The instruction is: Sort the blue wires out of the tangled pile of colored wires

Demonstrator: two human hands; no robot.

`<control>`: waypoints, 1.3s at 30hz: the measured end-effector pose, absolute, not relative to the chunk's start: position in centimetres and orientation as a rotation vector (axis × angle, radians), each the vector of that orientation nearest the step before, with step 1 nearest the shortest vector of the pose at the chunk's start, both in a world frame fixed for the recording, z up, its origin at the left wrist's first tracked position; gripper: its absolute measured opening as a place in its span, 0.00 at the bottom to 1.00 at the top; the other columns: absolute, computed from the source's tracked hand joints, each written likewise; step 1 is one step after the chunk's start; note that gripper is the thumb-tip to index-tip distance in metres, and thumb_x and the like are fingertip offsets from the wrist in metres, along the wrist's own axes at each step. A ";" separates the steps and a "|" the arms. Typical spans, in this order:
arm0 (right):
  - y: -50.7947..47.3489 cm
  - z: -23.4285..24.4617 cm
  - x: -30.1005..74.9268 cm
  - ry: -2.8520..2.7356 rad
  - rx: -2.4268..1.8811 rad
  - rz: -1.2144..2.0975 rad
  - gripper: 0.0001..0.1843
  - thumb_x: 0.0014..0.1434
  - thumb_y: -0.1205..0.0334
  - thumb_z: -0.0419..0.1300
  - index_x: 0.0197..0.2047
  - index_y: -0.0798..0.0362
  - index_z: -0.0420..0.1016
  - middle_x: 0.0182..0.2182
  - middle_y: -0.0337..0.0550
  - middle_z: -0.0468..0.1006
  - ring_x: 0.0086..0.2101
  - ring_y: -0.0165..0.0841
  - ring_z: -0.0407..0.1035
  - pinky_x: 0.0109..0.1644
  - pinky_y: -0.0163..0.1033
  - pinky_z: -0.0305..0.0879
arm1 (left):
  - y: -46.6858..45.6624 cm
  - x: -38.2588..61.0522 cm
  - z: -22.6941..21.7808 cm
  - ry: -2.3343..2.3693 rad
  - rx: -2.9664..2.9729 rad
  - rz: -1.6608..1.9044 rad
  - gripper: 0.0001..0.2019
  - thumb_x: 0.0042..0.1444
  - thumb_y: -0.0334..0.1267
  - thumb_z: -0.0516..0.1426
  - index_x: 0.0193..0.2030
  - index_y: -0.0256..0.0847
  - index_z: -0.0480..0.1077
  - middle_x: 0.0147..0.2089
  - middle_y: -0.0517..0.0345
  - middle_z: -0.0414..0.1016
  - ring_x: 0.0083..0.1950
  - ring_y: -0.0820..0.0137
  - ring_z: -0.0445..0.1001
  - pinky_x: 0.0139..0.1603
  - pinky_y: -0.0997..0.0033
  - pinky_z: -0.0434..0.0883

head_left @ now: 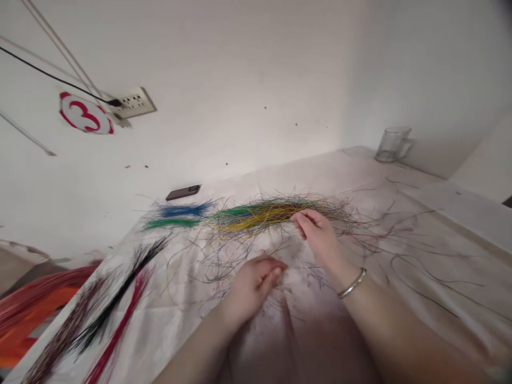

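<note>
- Two hands are seen, both forearms cut off by the lower edge.
- The left hand [254, 285] is held low over the white cloth [420, 256], curled shut with thumb pressed to forefinger (whether a strand is pinched there cannot be told).
- The right hand [320, 237], one bangle [352, 284] on its wrist, is stretched further out, its bent fingertips gathered narrowly on the right end of the mixed wire bundle [260, 214]; an actual grip cannot be made out.
- That one bundle, yellow and green, is laid across the cloth's middle, ringed by loose strands too fine to count.
- Three sorted bunches are laid at near left: brown [66, 333], black [116, 298], red [120, 325], all blurred.
- Two more are set beyond: green [168, 224] and blue [182, 209].
- One phone [183, 192] is laid by the wall.
- One glass mug [392, 144] is stood in the far corner.
</note>
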State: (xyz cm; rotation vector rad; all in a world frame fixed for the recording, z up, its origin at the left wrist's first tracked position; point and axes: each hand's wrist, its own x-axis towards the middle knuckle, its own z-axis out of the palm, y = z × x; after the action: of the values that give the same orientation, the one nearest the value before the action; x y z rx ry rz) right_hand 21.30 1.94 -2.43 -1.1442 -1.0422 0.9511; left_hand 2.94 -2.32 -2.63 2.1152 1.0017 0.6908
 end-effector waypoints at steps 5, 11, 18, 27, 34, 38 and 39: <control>0.7 -2.5 20.2 -1.496 -1.179 1.129 0.17 0.59 0.50 0.51 0.31 0.53 0.74 0.27 0.41 0.72 0.29 0.32 0.65 0.31 0.36 0.59 | -0.8 2.1 -4.4 1.046 1.216 1.062 0.16 0.59 0.47 0.53 0.39 0.38 0.75 0.32 0.55 0.73 0.29 0.73 0.68 0.34 0.72 0.66; 0.3 -5.2 18.2 -2.102 -1.148 0.985 0.07 0.56 0.60 0.57 0.32 0.52 0.75 0.27 0.40 0.76 0.28 0.32 0.66 0.31 0.35 0.56 | -0.5 2.4 -4.8 0.888 0.835 1.146 0.19 0.58 0.49 0.53 0.37 0.35 0.75 0.30 0.53 0.72 0.28 0.72 0.68 0.32 0.70 0.67; 1.0 -5.2 18.5 -2.043 -1.215 0.987 0.13 0.60 0.62 0.51 0.30 0.54 0.75 0.23 0.38 0.74 0.25 0.30 0.63 0.29 0.34 0.53 | 0.5 0.8 -3.6 0.937 0.596 1.413 0.17 0.59 0.46 0.51 0.28 0.35 0.71 0.26 0.52 0.71 0.24 0.73 0.67 0.27 0.73 0.65; 0.7 -5.4 18.3 -2.133 -1.190 0.949 0.14 0.60 0.60 0.51 0.27 0.53 0.73 0.21 0.37 0.70 0.25 0.29 0.61 0.28 0.34 0.50 | 2.5 -3.8 -2.0 0.852 0.365 1.575 0.20 0.64 0.40 0.44 0.20 0.38 0.57 0.20 0.59 0.63 0.22 0.73 0.66 0.29 0.69 0.69; 0.6 -5.0 18.6 -2.123 -1.205 1.025 0.13 0.59 0.61 0.51 0.30 0.53 0.75 0.22 0.37 0.72 0.25 0.29 0.62 0.27 0.34 0.50 | 2.7 -6.4 -0.5 0.733 0.276 1.597 0.18 0.60 0.34 0.46 0.18 0.40 0.49 0.16 0.67 0.43 0.14 0.77 0.45 0.15 0.77 0.43; 0.8 -5.0 18.9 -2.077 -1.221 1.058 0.14 0.59 0.59 0.51 0.31 0.53 0.76 0.23 0.38 0.73 0.24 0.30 0.61 0.26 0.34 0.51 | 2.9 -8.0 -0.3 0.718 0.242 1.674 0.17 0.59 0.33 0.45 0.19 0.40 0.48 0.16 0.68 0.41 0.15 0.77 0.43 0.16 0.76 0.41; 0.8 -5.0 19.0 -2.069 -1.223 1.063 0.14 0.59 0.58 0.51 0.30 0.53 0.76 0.24 0.39 0.74 0.24 0.30 0.61 0.27 0.35 0.52 | 3.0 -8.4 -0.3 0.720 0.232 1.694 0.17 0.59 0.34 0.45 0.18 0.40 0.47 0.16 0.68 0.40 0.15 0.77 0.43 0.16 0.75 0.41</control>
State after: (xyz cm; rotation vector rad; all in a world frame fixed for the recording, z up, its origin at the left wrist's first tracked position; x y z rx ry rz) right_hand 19.02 0.81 -4.96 -1.2230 -2.0690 1.0627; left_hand -8.35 2.99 -0.30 0.2324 0.7197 1.6938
